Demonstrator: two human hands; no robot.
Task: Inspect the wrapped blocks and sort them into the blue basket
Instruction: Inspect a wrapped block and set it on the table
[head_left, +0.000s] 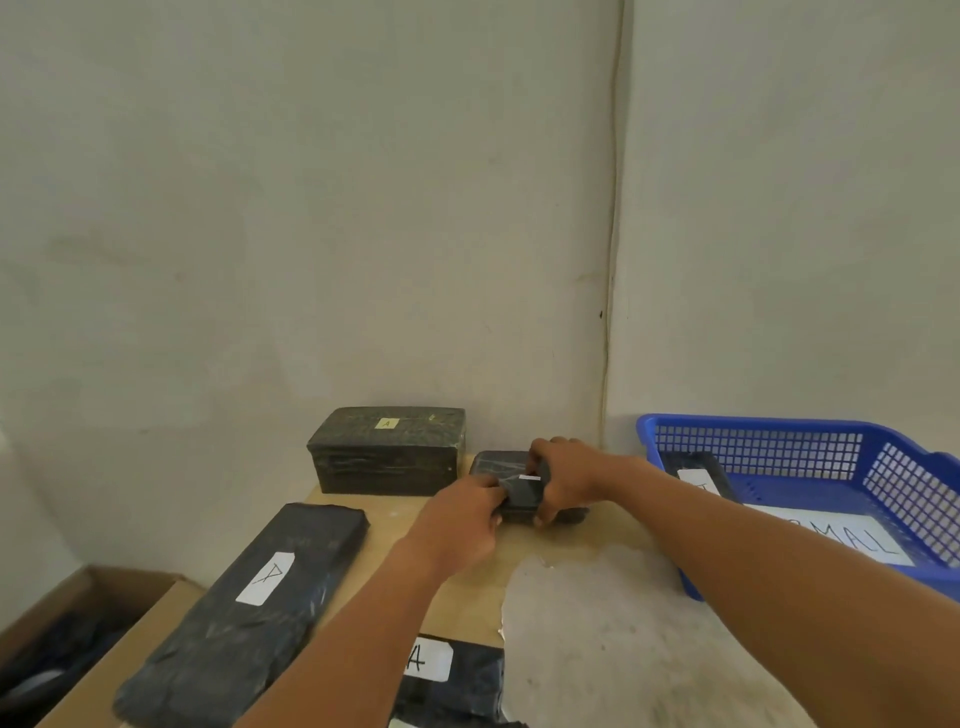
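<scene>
A small black wrapped block (523, 493) with a white label is held between both hands at the back of the table. My left hand (462, 525) grips its near left end. My right hand (563, 475) wraps its right end from above. Under it lies another flat black block (493, 461). The blue basket (779, 447) stands at the right with one labelled black block (698, 475) inside and a paper marked "SMALL" on its floor.
A thick black block (387, 452) with a yellow tag stands against the back wall. A long black block (249, 613) lies at the left, another labelled one (452, 680) at the front edge. A cardboard box (78, 623) sits lower left.
</scene>
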